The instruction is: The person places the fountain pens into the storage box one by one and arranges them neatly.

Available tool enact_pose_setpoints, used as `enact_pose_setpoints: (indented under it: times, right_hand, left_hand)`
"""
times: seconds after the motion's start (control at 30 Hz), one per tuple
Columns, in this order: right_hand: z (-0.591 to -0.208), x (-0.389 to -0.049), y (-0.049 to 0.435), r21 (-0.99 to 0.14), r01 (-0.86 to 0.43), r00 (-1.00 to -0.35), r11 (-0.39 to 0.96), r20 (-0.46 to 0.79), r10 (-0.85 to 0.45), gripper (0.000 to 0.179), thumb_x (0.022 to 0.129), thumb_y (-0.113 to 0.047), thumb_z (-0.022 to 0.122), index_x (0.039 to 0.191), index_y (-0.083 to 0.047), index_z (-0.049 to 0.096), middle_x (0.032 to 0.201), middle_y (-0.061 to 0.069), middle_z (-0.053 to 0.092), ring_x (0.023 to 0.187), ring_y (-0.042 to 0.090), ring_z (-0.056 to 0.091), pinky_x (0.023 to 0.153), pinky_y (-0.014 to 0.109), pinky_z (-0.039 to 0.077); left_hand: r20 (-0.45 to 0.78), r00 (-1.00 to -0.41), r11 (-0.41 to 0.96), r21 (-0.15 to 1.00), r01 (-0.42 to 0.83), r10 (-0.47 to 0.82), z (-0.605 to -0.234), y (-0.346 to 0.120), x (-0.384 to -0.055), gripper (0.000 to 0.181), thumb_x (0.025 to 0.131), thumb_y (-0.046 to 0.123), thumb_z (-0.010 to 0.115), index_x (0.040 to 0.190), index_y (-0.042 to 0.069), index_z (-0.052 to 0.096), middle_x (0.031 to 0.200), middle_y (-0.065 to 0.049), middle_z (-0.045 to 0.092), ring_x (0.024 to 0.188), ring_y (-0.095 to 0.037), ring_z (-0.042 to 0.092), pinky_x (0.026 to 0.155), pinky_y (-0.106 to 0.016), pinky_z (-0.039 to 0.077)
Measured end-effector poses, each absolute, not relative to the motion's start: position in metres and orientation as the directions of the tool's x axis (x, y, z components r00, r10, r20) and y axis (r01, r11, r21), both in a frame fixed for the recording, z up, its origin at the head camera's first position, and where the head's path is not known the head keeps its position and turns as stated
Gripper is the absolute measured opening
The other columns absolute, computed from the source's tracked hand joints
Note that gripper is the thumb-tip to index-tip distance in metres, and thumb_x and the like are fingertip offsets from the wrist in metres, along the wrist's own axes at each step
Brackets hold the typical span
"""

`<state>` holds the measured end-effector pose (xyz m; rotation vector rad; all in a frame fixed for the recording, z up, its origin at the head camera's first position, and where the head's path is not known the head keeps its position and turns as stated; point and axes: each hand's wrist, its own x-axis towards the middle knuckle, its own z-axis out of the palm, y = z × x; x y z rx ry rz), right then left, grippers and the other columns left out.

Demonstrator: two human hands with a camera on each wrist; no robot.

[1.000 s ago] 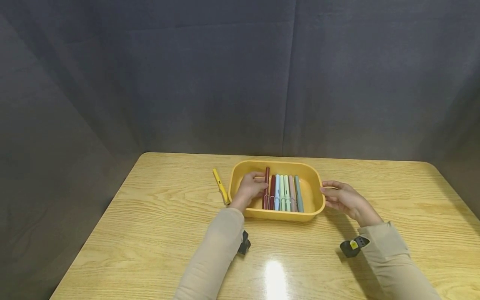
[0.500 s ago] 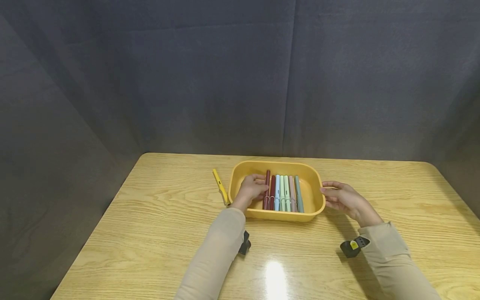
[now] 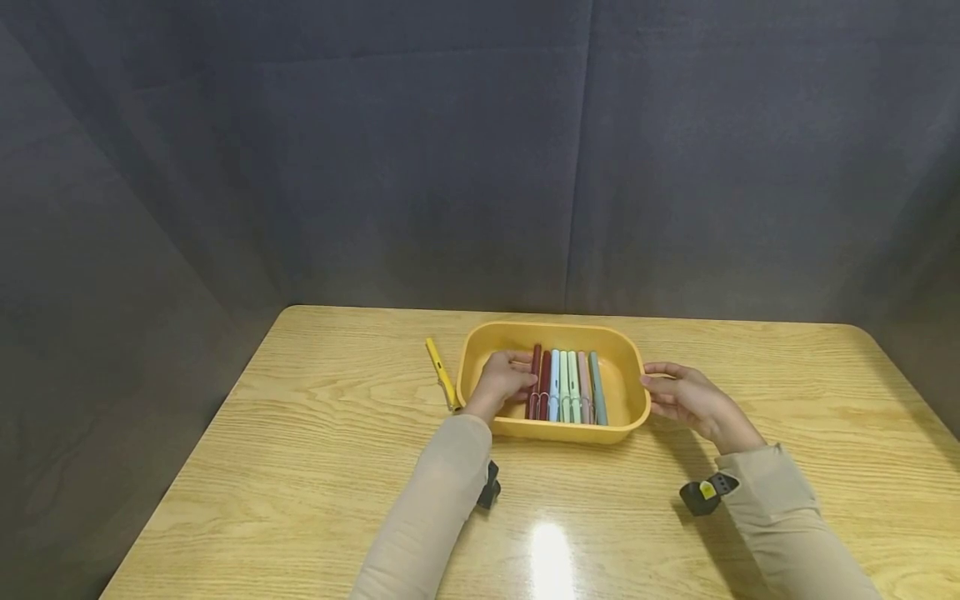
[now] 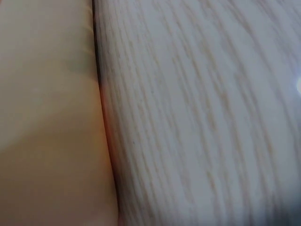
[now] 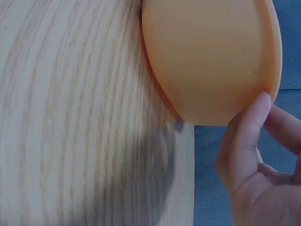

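Note:
In the head view a yellow plastic tray (image 3: pixel 628 379) holds a row of capped pens lying side by side. My left hand (image 3: pixel 500 382) reaches in over its left end and grips the leftmost dark red pen (image 3: pixel 535 379) between thumb and fingers. A second dark red pen (image 3: pixel 544 383) lies just right of it, followed by a light blue pen (image 3: pixel 554 383). At the tray's right end my right hand (image 3: pixel 693 402) pinches the rim, seen closer in the right wrist view. The left wrist view shows only tray wall (image 4: pixel 51 113) and tabletop, not the hand.
Farther right in the row lie light green pens (image 3: pixel 573 383), a pink pen (image 3: pixel 585 385) and a grey-green pen (image 3: pixel 597 387). A yellow pen (image 3: pixel 442 372) lies outside on the wooden table (image 3: pixel 300 467), left of the tray. Dark cloth (image 3: pixel 420 167) hangs behind.
The leftmost dark red pen has come down slightly toward me, its far end now nearly level with the neighbouring pens. My left hand moved slightly with it; the right hand stays put.

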<state>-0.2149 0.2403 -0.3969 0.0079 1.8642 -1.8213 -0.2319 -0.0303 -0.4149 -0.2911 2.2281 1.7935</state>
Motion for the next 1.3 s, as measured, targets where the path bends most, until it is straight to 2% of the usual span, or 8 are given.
enact_pose_setpoints:
  times: [0.27, 0.5, 0.87, 1.1, 1.3]
  right_hand:
    - [-0.3976, -0.2169, 0.2401, -0.930, 0.350, -0.861, 0.108, -0.365, -0.353, 0.049, 0.098, -0.014, 0.053, 0.136, 0.005, 0.029, 0.082, -0.012, 0.065, 0.073, 0.000, 0.064, 0.067, 0.013, 0.057]
    - [-0.3983, -0.2170, 0.2402, -0.929, 0.355, -0.861, 0.102, -0.367, -0.351, 0.046, 0.098, -0.013, 0.052, 0.134, 0.004, 0.031, 0.082, -0.012, 0.065, 0.073, 0.001, 0.064, 0.067, 0.013, 0.057]
    - [-0.3983, -0.2161, 0.2409, -0.929, 0.361, -0.862, 0.087, -0.368, -0.350, 0.034, 0.097, -0.013, 0.053, 0.126, -0.002, 0.038, 0.081, -0.011, 0.066, 0.072, 0.001, 0.065, 0.066, 0.013, 0.057]
    - [-0.3986, -0.2157, 0.2399, -0.927, 0.367, -0.862, 0.081, -0.372, -0.344, 0.037, 0.097, -0.013, 0.053, 0.127, 0.000, 0.037, 0.080, -0.011, 0.066, 0.070, 0.000, 0.064, 0.065, 0.013, 0.057]
    - [-0.3988, -0.2159, 0.2395, -0.927, 0.364, -0.863, 0.090, -0.372, -0.341, 0.040, 0.097, -0.013, 0.053, 0.130, 0.002, 0.035, 0.080, -0.011, 0.065, 0.070, 0.000, 0.064, 0.065, 0.013, 0.057]
  left_hand:
    - [-0.324, -0.946, 0.247, 0.919, -0.308, 0.028, -0.4165, -0.0302, -0.2326, 0.036, 0.085, -0.010, 0.060, 0.121, -0.006, 0.059, 0.113, -0.024, 0.067, 0.086, -0.022, 0.069, 0.065, -0.023, 0.060]
    - [-0.328, -0.944, 0.271, 0.912, -0.308, 0.031, -0.4149, -0.0306, -0.2300, 0.035, 0.084, -0.010, 0.061, 0.119, -0.006, 0.060, 0.114, -0.023, 0.067, 0.086, -0.021, 0.068, 0.065, -0.025, 0.061]
    - [-0.337, -0.941, 0.296, 0.900, -0.320, 0.009, -0.4146, -0.0307, -0.2293, 0.033, 0.084, -0.008, 0.063, 0.117, -0.005, 0.063, 0.111, -0.022, 0.069, 0.068, -0.011, 0.061, 0.057, -0.020, 0.059]
    - [-0.339, -0.941, 0.303, 0.896, -0.324, -0.003, -0.4149, -0.0315, -0.2294, 0.033, 0.084, -0.007, 0.063, 0.117, -0.006, 0.063, 0.108, -0.023, 0.069, 0.062, -0.010, 0.057, 0.052, -0.018, 0.055]
    - [-0.324, -0.946, 0.292, 0.904, -0.312, -0.008, -0.4151, -0.0321, -0.2290, 0.034, 0.082, -0.006, 0.064, 0.117, -0.007, 0.063, 0.106, -0.023, 0.068, 0.064, -0.010, 0.057, 0.053, -0.018, 0.055]
